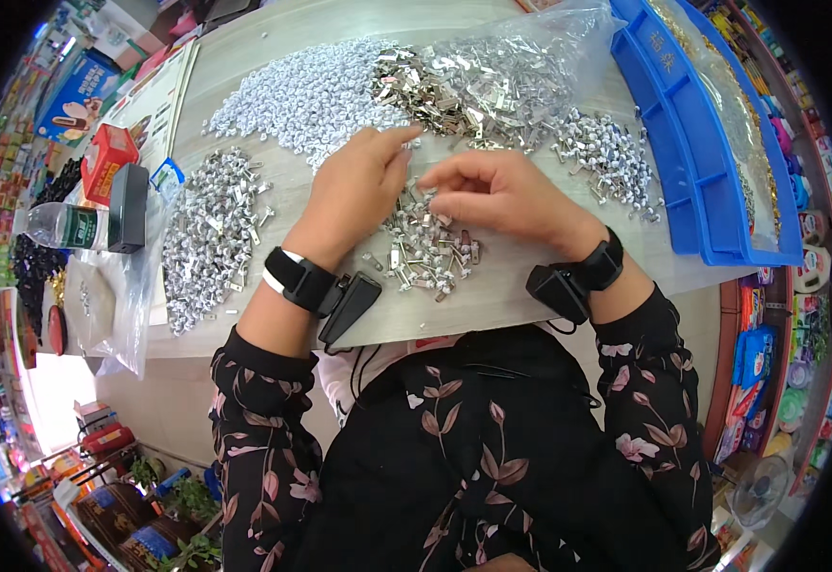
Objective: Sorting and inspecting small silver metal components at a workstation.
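My left hand reaches over the table between the heap of small white round pieces and the pile of small metal clips. Its index finger is stretched toward the clips, the thumb apart from it. Beside it, my right hand has its fingers curled toward the thumb; anything between the fingertips is too small to make out. Just below both hands lies a small pile of metal clips with white round ends. Similar joined pieces form a larger heap at the left and another heap at the right.
A clear plastic bag lies by the metal clips. Along the right edge stands a blue compartment tray. At the left are a water bottle, a dark box and a red box. Stocked shelves flank the table.
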Available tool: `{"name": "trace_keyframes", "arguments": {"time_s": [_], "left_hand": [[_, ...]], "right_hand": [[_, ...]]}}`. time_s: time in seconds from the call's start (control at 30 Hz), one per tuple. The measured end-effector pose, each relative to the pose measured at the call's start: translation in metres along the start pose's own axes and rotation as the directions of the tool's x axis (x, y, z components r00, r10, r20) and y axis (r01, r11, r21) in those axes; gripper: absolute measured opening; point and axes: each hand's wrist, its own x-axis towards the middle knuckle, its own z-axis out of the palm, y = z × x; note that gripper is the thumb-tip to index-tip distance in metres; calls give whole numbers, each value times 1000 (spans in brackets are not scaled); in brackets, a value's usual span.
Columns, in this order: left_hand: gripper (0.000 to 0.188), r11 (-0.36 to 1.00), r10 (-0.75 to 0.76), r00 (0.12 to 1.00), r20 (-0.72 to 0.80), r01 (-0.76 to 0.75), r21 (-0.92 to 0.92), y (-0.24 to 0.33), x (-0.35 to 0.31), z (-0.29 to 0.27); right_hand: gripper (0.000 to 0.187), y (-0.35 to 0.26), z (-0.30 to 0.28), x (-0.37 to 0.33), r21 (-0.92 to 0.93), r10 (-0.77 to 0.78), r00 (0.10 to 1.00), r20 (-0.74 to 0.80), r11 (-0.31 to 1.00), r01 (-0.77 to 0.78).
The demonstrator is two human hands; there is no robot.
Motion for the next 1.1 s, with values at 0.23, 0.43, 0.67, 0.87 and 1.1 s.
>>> {"name": "trace_keyframes", "arguments": {"time_s": [0.23,0.43,0.67,0.87,1.1], "left_hand": [[21,976,14,998,68,-28,214,3,-3,0],[19,990,-24,995,100,9,139,-3,-2,-3],[14,996,-41,992,120,31,83,-7,-2,-6],[10,999,12,995,100,-15,34,-12,-5,-10],[12,996,32,997,74,-38,81,-12,-6,-10]], "right_hand": [[19,8,-29,1,-86,-58,945,-321,996,32],[20,11,-23,1,-558,-126,970,-207,830,-11],[18,15,-16,4,-691,-221,957,-189,722,30],[16,-1,-11,9,-668,-67,970,-232,736,-110],[17,10,-13,18,-773,-192,972,-134,634,19]]}}
